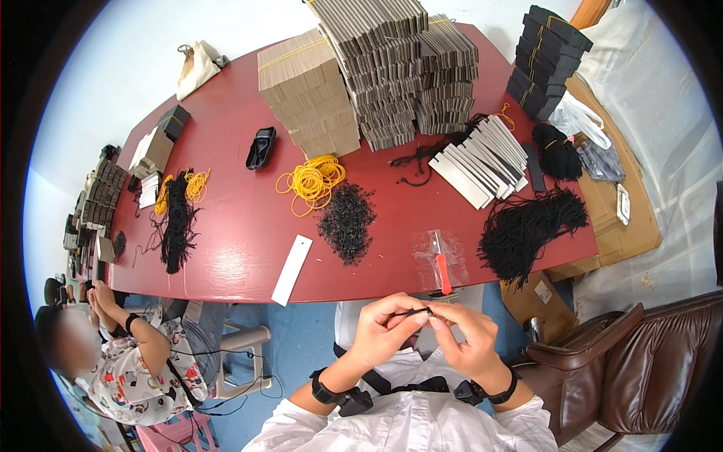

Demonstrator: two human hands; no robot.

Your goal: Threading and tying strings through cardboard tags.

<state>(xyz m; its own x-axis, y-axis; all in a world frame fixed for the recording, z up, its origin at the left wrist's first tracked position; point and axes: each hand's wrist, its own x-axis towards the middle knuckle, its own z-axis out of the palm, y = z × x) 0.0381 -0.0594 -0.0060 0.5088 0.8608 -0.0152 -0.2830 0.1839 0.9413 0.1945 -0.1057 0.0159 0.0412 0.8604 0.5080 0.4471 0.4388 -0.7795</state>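
My left hand [385, 330] and my right hand [468, 337] meet just in front of the table's near edge, fingertips pinched together. Between them runs a short length of thin black cord [409, 312]; its ends are mostly covered by my fingers. Beyond my hands, a red-handled tool [442, 273] with a metal shaft lies on a piece of clear plastic. A loose heap of tiny black pieces [346, 226] sits on the dark red table [399, 218]. To its left is one long white tag [292, 270], and to the right lies a thick bundle of black cords [532, 232].
Yellow rubber bands [321, 178] and a black tray [260, 148] lie farther back, before tall stacks of grey-brown cards [305, 90]. White tags [482, 162] fan out at right. A brown leather chair [640, 369] stands right; another person [128, 346] sits left.
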